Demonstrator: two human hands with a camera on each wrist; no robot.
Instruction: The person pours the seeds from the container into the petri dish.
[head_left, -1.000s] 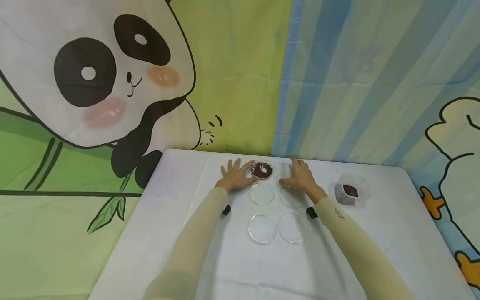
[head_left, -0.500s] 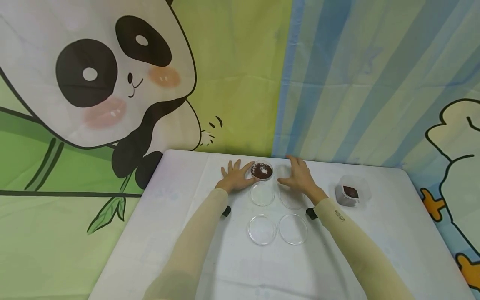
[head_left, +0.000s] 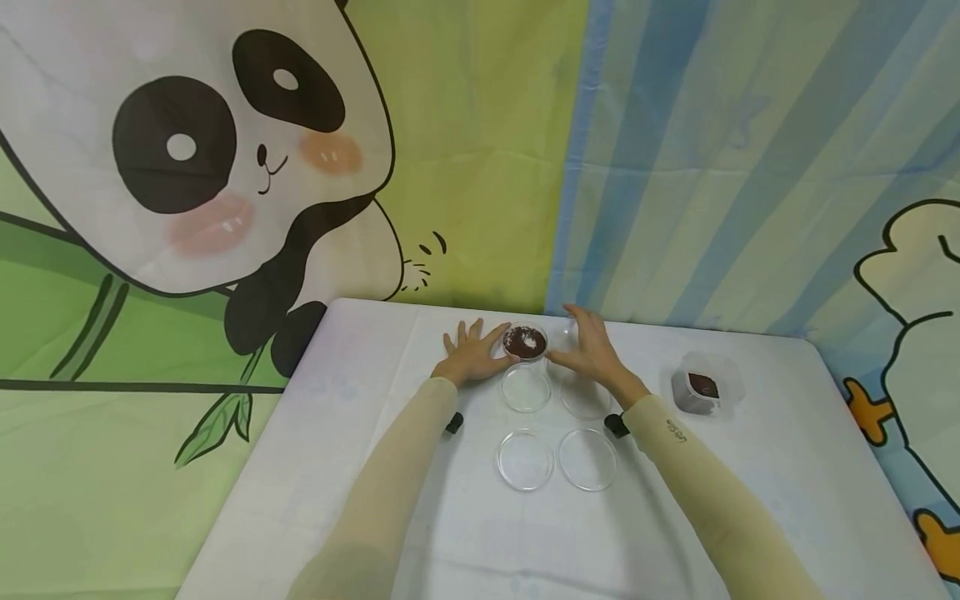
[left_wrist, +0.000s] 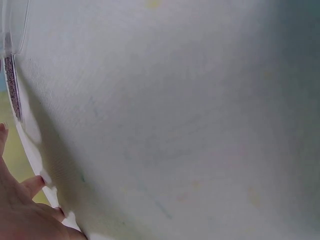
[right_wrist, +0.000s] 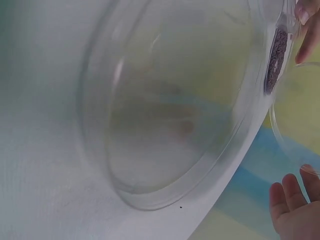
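Note:
A round petri dish of dark brown granules (head_left: 524,342), with a pale patch on top, stands near the table's back edge. My left hand (head_left: 468,354) lies beside it with fingers spread, thumb and index finger framing its left side. On the other side, my right hand (head_left: 596,354) pinches a clear petri dish lid (right_wrist: 287,120) by its edge, raised and tilted, thumb close to the filled dish. In the right wrist view the fingers (right_wrist: 292,200) are at the lid's lower rim. The left wrist view catches only a sliver of the granules (left_wrist: 12,85).
Nearer me lie several clear petri dish pieces, including one dish (head_left: 525,410) below the filled one and a pair farther forward, left (head_left: 525,489) and right (head_left: 587,489). A clear tub (head_left: 693,400) with brown granules stands at the right. A printed cloth (head_left: 480,167) hangs behind the table.
My right hand has moved left toward the filled dish, bringing the clear lid with it. My left hand has stayed in place.

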